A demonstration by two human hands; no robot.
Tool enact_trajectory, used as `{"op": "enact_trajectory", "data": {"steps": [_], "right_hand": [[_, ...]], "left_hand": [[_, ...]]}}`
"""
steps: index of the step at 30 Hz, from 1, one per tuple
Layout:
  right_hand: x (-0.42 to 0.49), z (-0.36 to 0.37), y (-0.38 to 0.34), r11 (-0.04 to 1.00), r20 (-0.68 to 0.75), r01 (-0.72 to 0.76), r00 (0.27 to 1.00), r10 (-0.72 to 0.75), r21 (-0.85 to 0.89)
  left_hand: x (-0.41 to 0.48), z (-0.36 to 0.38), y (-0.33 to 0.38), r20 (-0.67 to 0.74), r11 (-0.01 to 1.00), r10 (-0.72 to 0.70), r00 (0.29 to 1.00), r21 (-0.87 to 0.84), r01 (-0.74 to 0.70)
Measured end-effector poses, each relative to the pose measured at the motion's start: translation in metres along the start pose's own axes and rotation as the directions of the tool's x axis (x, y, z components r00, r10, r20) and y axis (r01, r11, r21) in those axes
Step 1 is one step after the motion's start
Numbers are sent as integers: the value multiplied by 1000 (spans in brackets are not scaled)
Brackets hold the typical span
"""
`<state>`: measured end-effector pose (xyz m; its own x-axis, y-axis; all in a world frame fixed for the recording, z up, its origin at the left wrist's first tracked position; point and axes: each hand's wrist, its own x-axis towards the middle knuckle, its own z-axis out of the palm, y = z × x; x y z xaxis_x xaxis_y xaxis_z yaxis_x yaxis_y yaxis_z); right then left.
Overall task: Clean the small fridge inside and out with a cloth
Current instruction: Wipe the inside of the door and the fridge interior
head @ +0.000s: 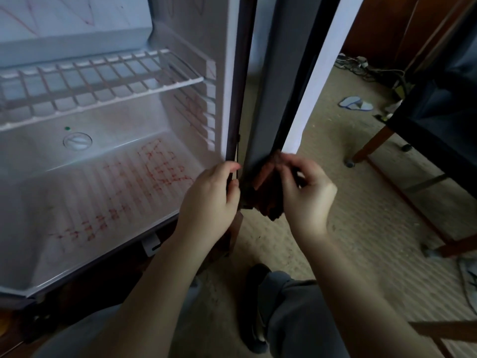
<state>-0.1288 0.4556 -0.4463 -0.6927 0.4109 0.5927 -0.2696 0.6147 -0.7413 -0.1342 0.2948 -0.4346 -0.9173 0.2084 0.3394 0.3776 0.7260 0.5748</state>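
Fingers (290,171) of the right hand (307,195) curl round a dark brown cloth (268,200), and the left hand (211,195) seems to pinch its other edge. The cloth sits between both hands, low down by the hinge side of the open door (271,99). I think the person is getting the cloth ready, maybe folding it. Past the hands, the small fridge (229,73) stands open. Red marks (160,174) cover its floor and side wall, under the wire shelf (103,81). Next, the cloth needs to go inside and rub those marks hard.
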Motion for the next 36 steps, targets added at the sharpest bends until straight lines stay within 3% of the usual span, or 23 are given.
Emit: {"op": "enact_trajectory", "data": {"steps": [6,9,12,15,18,21,30,36], "right_hand": [[-40,22,41,999,41,-36,998,37,-30],[-60,31,62,970,134,-239,961,242,-39],[-67,36,77,900,275,-390,859,431,-194],[-62,40,78,847,239,-483,815,528,-224],[-59,45,72,847,135,-514,837,530,-138],[-59,47,69,868,168,-488,852,496,-85],[-54,39,72,896,292,-386,850,438,-220],[-57,38,73,912,299,-328,870,393,-244]], "left_hand": [[-6,-3,0,26,999,-18,999,38,17],[-7,-3,-2,47,997,-8,999,75,5],[-7,-2,-5,56,994,0,998,106,-6],[-6,0,-7,72,992,-2,997,127,-8],[-5,1,-8,77,991,-5,997,133,-5],[-3,4,-9,82,990,9,997,139,-20],[-5,21,-14,148,990,-19,989,143,-3],[-7,29,-17,171,993,-34,985,116,15]]}}
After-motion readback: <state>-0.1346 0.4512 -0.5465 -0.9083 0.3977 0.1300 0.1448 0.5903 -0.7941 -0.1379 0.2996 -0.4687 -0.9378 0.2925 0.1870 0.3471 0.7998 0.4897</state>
